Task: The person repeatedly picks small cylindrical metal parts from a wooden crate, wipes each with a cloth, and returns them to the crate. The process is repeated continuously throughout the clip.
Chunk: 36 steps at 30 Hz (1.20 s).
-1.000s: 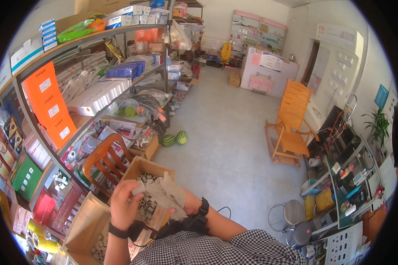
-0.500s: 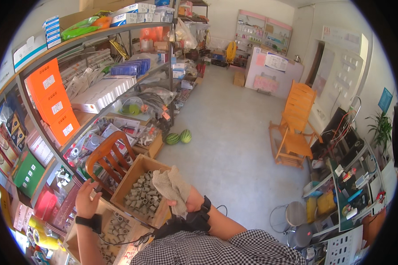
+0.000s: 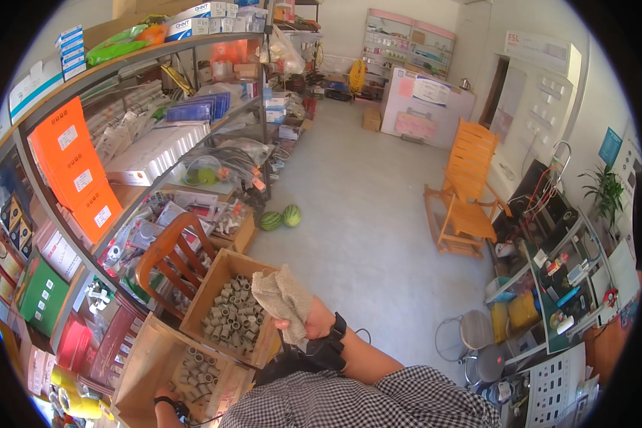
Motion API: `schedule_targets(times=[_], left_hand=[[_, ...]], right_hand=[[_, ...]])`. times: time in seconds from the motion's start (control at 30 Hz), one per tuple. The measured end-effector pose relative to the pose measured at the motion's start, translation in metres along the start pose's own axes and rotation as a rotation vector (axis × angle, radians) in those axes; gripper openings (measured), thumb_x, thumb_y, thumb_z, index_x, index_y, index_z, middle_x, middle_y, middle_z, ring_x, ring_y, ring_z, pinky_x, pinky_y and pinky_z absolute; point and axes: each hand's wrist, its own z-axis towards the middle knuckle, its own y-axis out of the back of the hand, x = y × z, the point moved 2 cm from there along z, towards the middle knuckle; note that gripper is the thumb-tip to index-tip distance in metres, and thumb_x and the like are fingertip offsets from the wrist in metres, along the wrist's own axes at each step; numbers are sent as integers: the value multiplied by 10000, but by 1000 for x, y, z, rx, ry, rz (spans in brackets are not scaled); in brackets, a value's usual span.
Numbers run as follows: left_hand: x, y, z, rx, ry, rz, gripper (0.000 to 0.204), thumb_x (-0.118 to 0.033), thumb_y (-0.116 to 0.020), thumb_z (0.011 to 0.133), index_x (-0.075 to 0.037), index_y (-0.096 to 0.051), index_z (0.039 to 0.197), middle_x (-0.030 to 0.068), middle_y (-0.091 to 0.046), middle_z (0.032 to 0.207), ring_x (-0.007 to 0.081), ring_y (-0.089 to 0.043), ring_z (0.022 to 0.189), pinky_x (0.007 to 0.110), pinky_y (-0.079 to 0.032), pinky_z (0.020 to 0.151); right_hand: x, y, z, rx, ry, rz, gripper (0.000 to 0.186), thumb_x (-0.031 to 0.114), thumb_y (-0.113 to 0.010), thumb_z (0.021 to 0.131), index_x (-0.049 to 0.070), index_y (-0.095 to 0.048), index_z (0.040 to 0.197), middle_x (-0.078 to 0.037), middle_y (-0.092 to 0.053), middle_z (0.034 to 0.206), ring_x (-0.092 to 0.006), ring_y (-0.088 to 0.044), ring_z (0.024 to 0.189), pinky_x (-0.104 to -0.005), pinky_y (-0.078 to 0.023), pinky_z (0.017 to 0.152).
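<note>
My right hand (image 3: 317, 322) is closed around a crumpled beige cloth (image 3: 284, 298), held above the right side of a wooden box (image 3: 237, 262) with many grey pipe fittings (image 3: 231, 312) in it. Down in the nearer wooden box (image 3: 144, 360) is my left hand (image 3: 165, 394), close to its left part and beside more grey pipe fittings (image 3: 198, 372). The left fingers are small and mostly hidden, so their grip does not show. A black band (image 3: 172, 406) circles that wrist.
A wooden chair (image 3: 175, 250) stands behind the boxes. Loaded shelves (image 3: 185, 44) line the left, with two watermelons (image 3: 281, 217) on the floor beyond. To the right are an orange rocking chair (image 3: 466, 192), round stools (image 3: 476, 329) and a cluttered workbench (image 3: 549, 299).
My left hand has dropped from above the nearer box's left edge, where its fingers were spread, down into that box. The right hand keeps hold of the cloth. The view has shifted slightly.
</note>
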Motion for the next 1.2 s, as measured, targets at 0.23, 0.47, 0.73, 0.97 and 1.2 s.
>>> schedule_targets(times=[0.23,0.47,0.73,0.97,1.2], left_hand=[[-33,-60,-17,318,-8,-33,862,-545,-775,721,-138,-524,1439,184,-513,1465,329,-500,1345,419,-415,1113],[-36,-71,5,326,-19,-11,823,-447,-824,728,-101,-542,1419,164,-602,1373,296,-617,1211,395,-516,991],[-29,-77,11,358,139,-62,798,-451,-820,751,-105,-545,1416,143,-634,1329,279,-649,1148,411,-518,998],[-50,-70,-13,400,7,65,771,-610,-655,817,-125,-561,1409,131,-554,1437,311,-536,1303,410,-438,1093],[-41,-73,-5,231,5,108,706,-588,-665,784,-190,-612,1365,151,-583,1399,302,-561,1281,388,-449,1080]], right_hand=[[-8,3,-4,-123,-33,-108,385,345,-507,1038,54,-551,1287,-104,-630,1085,-190,-561,664,-313,-502,554],[-16,7,0,-120,-6,-109,473,424,-526,1024,77,-541,1344,-66,-648,1089,-173,-620,644,-277,-510,424],[-15,8,-3,-136,11,-100,469,423,-513,1030,80,-536,1350,-71,-644,1108,-185,-626,655,-279,-529,424],[-13,6,-6,-109,20,-112,468,419,-514,1031,75,-538,1347,-77,-642,1102,-183,-603,654,-278,-523,460],[-10,7,-7,-104,30,-91,458,406,-502,1039,73,-533,1353,-84,-636,1139,-182,-602,651,-272,-528,484]])
